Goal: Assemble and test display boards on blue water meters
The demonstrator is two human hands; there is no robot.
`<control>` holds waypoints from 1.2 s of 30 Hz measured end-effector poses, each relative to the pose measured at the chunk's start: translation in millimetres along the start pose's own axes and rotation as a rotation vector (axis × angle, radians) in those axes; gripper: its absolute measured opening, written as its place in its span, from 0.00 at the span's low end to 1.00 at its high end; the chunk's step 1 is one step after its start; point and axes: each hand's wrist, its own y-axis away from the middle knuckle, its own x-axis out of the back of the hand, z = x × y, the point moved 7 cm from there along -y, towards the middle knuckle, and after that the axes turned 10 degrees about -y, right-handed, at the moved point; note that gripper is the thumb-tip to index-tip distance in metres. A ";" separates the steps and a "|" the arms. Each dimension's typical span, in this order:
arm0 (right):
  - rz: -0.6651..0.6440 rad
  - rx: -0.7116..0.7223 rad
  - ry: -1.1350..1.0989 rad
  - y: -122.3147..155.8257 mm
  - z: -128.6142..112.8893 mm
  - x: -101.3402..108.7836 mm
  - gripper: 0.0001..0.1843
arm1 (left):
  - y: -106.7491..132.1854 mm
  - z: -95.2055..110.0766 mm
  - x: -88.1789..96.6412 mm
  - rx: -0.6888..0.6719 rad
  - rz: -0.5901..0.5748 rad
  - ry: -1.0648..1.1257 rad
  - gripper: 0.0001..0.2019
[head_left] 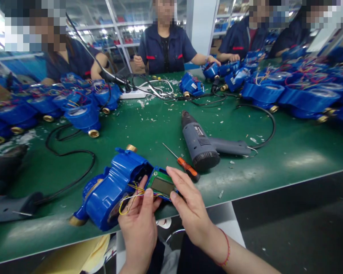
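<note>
A blue water meter with brass ends lies on its side near the front edge of the table. Thin yellow, white and dark wires run from its body to a green circuit board with a grey display, seated in a blue frame. My left hand is closed on the board's near left edge, thumb on top, with the wires around its fingers. On the board's right side, the fingers and thumb of my right hand grip the frame. Part of the frame's underside is hidden by my hands.
A grey heat gun and an orange-handled screwdriver lie just beyond my right hand. Another heat gun is at the left. More blue meters crowd both sides. A white power strip and cables lie farther back. Co-workers sit opposite.
</note>
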 end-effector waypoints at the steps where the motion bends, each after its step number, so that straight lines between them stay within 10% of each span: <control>1: -0.003 -0.007 -0.003 0.2 0.4 -0.3 0.31 | 0.2 0.0 0.0 0.000 -0.003 -0.001 0.21; 27: 0.072 0.235 0.409 14.9 -30.1 4.9 0.06 | 1.3 2.2 -0.2 -0.061 -0.021 0.009 0.19; 32: 0.237 0.448 0.619 -5.3 -65.4 77.1 0.11 | -0.6 -3.8 4.7 -0.033 0.062 0.002 0.18; 36: 0.069 0.154 1.078 -45.2 -39.2 149.0 0.19 | -6.9 -9.5 3.4 -0.060 0.072 -0.079 0.18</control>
